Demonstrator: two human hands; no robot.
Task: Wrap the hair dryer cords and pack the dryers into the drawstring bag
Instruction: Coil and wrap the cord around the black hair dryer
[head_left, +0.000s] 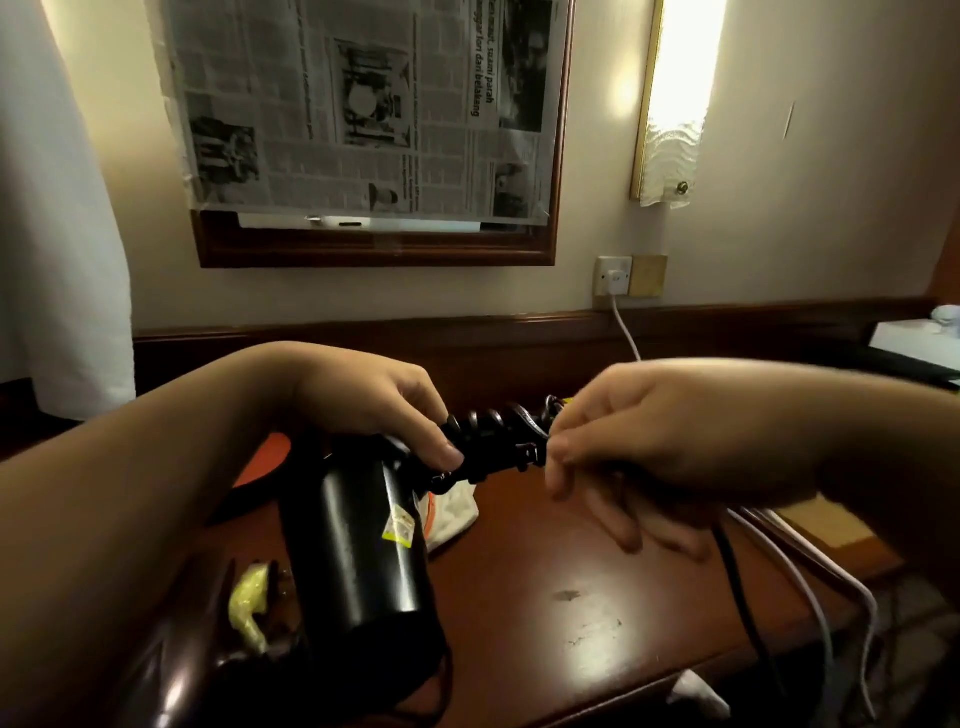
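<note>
1. Two hands work one black hair dryer (358, 551) above the wooden surface (571, 582): our left hand (374, 405) grips its handle, and the fingers (563, 457) of our right hand (670, 441) pinch the cord (506, 423) coiled there.
2. We judge the body rigid and hefty, the cord springy and likely to unwind, so hold the wraps.
3. A white bag (452, 512) lies beneath; a newspaper-covered mirror (374, 130) and a lit wall lamp (675, 98) hang behind.
</note>
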